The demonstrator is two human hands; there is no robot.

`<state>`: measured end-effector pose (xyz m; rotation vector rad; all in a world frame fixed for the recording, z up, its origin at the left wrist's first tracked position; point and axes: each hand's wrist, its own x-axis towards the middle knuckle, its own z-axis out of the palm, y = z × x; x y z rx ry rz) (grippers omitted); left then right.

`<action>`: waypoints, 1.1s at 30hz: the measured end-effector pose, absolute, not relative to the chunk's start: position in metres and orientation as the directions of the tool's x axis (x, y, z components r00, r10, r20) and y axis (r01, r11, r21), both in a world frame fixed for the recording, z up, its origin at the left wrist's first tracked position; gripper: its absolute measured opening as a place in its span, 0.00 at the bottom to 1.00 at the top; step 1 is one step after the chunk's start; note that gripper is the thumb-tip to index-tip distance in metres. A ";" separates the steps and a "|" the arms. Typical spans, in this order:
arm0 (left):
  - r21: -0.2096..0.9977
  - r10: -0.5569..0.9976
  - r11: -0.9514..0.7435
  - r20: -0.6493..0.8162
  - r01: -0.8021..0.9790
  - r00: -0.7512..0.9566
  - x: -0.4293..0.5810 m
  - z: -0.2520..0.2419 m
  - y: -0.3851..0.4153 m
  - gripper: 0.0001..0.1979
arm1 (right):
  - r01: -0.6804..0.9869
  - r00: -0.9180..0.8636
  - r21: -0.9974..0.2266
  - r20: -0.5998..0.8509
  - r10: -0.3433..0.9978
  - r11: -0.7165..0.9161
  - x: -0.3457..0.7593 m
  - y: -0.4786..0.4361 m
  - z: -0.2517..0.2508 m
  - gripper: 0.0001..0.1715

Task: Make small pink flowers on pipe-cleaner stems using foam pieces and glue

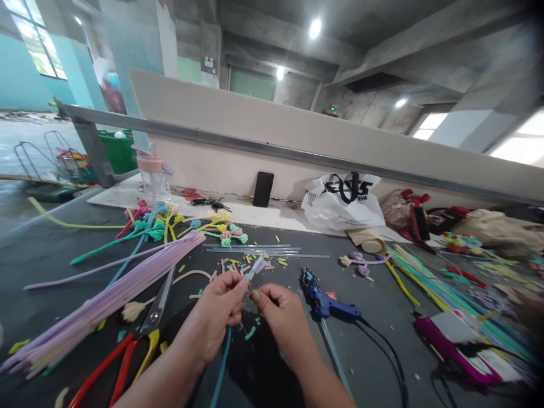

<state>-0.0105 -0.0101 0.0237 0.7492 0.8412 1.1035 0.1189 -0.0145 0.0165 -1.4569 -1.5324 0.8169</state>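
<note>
My left hand [221, 303] pinches a blue fuzzy craft stem [221, 368] between thumb and fingers. A pale blue and lilac tip [257, 265] sticks out above the grip, and the stem hangs down below the hand. Close beside it, my right hand [276, 309] has thumb and forefinger pressed together near the stem; whatever lies between them is too small to make out. To the right of my hands lies a blue glue gun [334, 306] with a clear glue stick. Red and yellow handled scissors [148, 331] rest to the left, blades open.
A bundle of lilac and pink stems [114, 297] lies at left, with finished fuzzy flowers [155, 226] behind. Clear glue sticks [255, 249] and cut scraps lie ahead. A phone [263, 189] and a white bag [343, 204] stand at the back; a purple tool [454, 348] is at right.
</note>
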 end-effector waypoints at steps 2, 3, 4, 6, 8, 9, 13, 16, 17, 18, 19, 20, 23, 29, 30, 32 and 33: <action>0.835 0.953 0.295 -0.221 -0.464 0.207 -0.014 0.026 -0.008 0.17 | 0.410 0.066 -0.903 0.171 0.983 0.129 0.121 -0.015 0.017 0.14; 0.823 0.947 0.316 -0.241 -0.473 0.214 -0.015 0.027 -0.007 0.17 | 0.379 0.094 -0.914 0.190 0.977 0.141 0.123 -0.014 0.017 0.13; 0.812 0.939 0.337 -0.258 -0.476 0.226 -0.016 0.027 -0.007 0.17 | 0.339 0.127 -0.929 0.205 0.971 0.152 0.124 -0.014 0.018 0.12; 0.804 0.925 0.370 -0.274 -0.466 0.261 -0.016 0.028 -0.008 0.17 | 0.235 0.190 -0.956 0.222 0.956 0.175 0.126 -0.014 0.019 0.11; 0.809 0.916 0.384 -0.275 -0.444 0.290 -0.014 0.027 -0.009 0.16 | 0.146 0.227 -0.969 0.230 0.946 0.201 0.127 -0.013 0.019 0.13; 0.815 0.913 0.388 -0.275 -0.430 0.302 -0.014 0.027 -0.010 0.15 | 0.120 0.231 -0.969 0.239 0.943 0.216 0.127 -0.013 0.019 0.14; 0.833 0.893 0.412 -0.289 -0.369 0.345 -0.012 0.027 -0.011 0.14 | 0.156 0.199 -0.953 0.287 0.937 0.259 0.128 -0.012 0.016 0.14; 0.832 0.878 0.428 -0.290 -0.354 0.381 -0.012 0.027 -0.013 0.13 | 0.224 0.169 -0.930 0.333 0.928 0.293 0.131 -0.012 0.015 0.14; 0.829 0.872 0.436 -0.292 -0.350 0.394 -0.012 0.027 -0.013 0.13 | 0.242 0.155 -0.920 0.351 0.924 0.308 0.131 -0.012 0.015 0.14; 0.825 0.864 0.446 -0.297 -0.347 0.406 -0.012 0.027 -0.013 0.12 | 0.257 0.141 -0.909 0.370 0.918 0.327 0.132 -0.011 0.015 0.14; 0.819 0.857 0.458 -0.302 -0.346 0.418 -0.013 0.027 -0.014 0.11 | 0.268 0.127 -0.900 0.386 0.914 0.343 0.133 -0.011 0.015 0.13; 0.813 0.850 0.468 -0.308 -0.347 0.427 -0.013 0.026 -0.014 0.11 | 0.276 0.115 -0.894 0.396 0.911 0.354 0.133 -0.011 0.015 0.13; 0.795 0.839 0.487 -0.309 -0.361 0.448 -0.015 0.025 -0.014 0.10 | 0.279 0.094 -0.883 0.417 0.904 0.378 0.134 -0.011 0.016 0.12; 0.734 0.816 0.535 -0.319 -0.418 0.483 -0.017 0.023 -0.012 0.09 | 0.313 0.068 -0.849 0.467 0.882 0.425 0.136 -0.012 0.017 0.12; 0.723 0.815 0.540 -0.319 -0.432 0.484 -0.017 0.022 -0.012 0.09 | 0.332 0.068 -0.837 0.481 0.874 0.435 0.136 -0.012 0.017 0.12; 0.704 0.812 0.549 -0.322 -0.450 0.487 -0.017 0.021 -0.011 0.09 | 0.391 0.046 -0.794 0.521 0.852 0.464 0.136 -0.012 0.017 0.14; 0.698 0.811 0.552 -0.323 -0.456 0.487 -0.018 0.021 -0.011 0.09 | 0.429 0.027 -0.762 0.547 0.836 0.485 0.135 -0.013 0.017 0.15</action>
